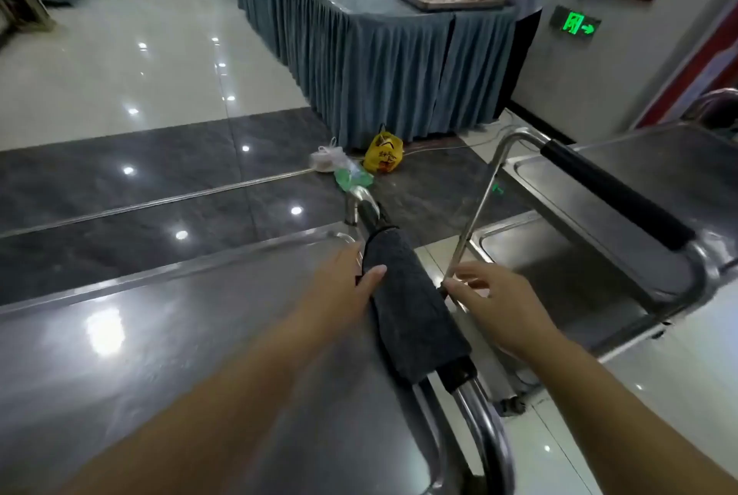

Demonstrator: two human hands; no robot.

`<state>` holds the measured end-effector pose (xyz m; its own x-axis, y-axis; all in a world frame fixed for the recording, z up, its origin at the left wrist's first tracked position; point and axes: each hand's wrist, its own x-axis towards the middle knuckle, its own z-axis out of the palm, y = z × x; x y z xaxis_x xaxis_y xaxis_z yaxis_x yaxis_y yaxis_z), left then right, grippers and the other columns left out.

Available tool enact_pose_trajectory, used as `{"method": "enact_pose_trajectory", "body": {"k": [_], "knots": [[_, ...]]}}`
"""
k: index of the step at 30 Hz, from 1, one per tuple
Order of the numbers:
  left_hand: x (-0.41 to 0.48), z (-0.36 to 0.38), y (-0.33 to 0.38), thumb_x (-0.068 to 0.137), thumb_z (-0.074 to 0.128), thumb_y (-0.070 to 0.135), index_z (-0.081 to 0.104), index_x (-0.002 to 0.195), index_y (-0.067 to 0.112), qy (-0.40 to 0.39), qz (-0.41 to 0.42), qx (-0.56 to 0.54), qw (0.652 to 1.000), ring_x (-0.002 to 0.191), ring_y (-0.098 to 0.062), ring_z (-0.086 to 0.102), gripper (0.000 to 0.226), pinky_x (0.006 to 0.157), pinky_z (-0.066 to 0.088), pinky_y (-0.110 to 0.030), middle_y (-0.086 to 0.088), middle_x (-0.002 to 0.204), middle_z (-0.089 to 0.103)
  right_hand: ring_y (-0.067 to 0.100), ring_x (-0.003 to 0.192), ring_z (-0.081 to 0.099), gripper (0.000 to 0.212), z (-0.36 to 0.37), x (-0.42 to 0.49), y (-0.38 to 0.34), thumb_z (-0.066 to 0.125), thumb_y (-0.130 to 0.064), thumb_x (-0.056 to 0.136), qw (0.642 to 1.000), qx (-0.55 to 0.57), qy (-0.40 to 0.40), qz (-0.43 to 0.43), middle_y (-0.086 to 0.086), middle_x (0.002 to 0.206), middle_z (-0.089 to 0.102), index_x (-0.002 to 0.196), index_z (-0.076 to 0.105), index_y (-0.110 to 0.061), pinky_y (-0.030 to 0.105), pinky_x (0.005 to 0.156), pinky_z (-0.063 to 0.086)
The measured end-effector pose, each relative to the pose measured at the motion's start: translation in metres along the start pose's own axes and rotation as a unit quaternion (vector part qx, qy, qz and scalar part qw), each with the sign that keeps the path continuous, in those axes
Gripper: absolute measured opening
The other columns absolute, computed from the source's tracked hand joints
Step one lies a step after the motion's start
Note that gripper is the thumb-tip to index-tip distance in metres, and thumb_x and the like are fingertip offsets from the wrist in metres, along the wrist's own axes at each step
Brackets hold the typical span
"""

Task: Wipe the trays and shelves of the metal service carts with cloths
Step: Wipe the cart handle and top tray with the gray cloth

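Writing on yellow bag (382, 154) illegible

1. We count two metal service carts: one cart (167, 334) under our arms, another cart (655, 175) to the right.
2. We see one grey cloth (411, 302).
3. We see two hands: left hand (343, 286), right hand (499, 302).
4. We count two bags on the floor: a yellow bag (383, 154) and a clear bag (333, 161).

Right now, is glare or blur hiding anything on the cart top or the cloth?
Head view: ceiling-light glare washes out a patch of the near cart tray; both forearms and the left hand are motion-blurred; the grey cloth draped over the handle is fairly sharp; wide-angle lens bends edges.
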<state>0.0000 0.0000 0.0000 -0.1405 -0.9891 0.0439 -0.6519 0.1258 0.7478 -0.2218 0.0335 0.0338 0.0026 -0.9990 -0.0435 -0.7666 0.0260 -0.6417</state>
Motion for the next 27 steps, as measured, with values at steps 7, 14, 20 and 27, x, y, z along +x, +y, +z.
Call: {"method": "enact_pose_trajectory", "body": {"k": [7,14,20,27], "knots": [[0.048,0.020,-0.004,0.077,0.070,0.045,0.044,0.128,0.014,-0.026,-0.085,-0.109,0.990,0.115,-0.019,0.051,0.065,0.098,0.044,-0.038,-0.002,0.124,0.054,-0.002,0.097,0.057,0.045,0.006,0.010,0.007,0.060,-0.052,0.082,0.989,0.091,-0.113,0.036,-0.022,0.110,0.058,0.123,0.055,-0.034,0.023,0.079,0.050],[0.052,0.004,0.010,0.074,0.071,0.048,0.055,0.087,0.022,-0.022,-0.097,-0.009,0.995,0.075,-0.006,0.054,0.033,0.054,0.034,-0.018,0.008,0.084,0.057,0.000,0.082,0.062,0.047,0.007,0.000,0.006,0.061,-0.047,0.086,0.976,0.105,-0.191,0.028,-0.022,0.105,0.056,0.131,0.047,-0.041,0.017,0.061,0.054],[0.033,-0.005,0.044,0.083,0.067,0.033,0.063,0.085,0.020,0.019,-0.078,-0.100,0.992,0.076,-0.009,0.061,0.014,0.062,0.047,-0.020,0.002,0.083,0.065,0.010,0.088,0.060,0.063,0.003,-0.016,0.010,0.035,-0.071,0.085,0.973,-0.090,-0.205,0.054,-0.006,0.102,0.062,0.127,0.048,-0.027,0.031,0.073,0.052],[0.002,-0.017,0.068,0.086,0.065,0.027,0.056,0.082,0.018,0.104,-0.109,-0.176,0.973,0.065,-0.005,0.056,0.013,0.048,0.045,-0.013,0.004,0.077,0.060,0.013,0.085,0.064,0.017,0.008,-0.027,0.004,0.068,-0.027,0.085,0.978,0.168,-0.073,0.099,-0.004,0.092,0.067,0.100,0.062,-0.021,0.035,0.078,0.055]]}}
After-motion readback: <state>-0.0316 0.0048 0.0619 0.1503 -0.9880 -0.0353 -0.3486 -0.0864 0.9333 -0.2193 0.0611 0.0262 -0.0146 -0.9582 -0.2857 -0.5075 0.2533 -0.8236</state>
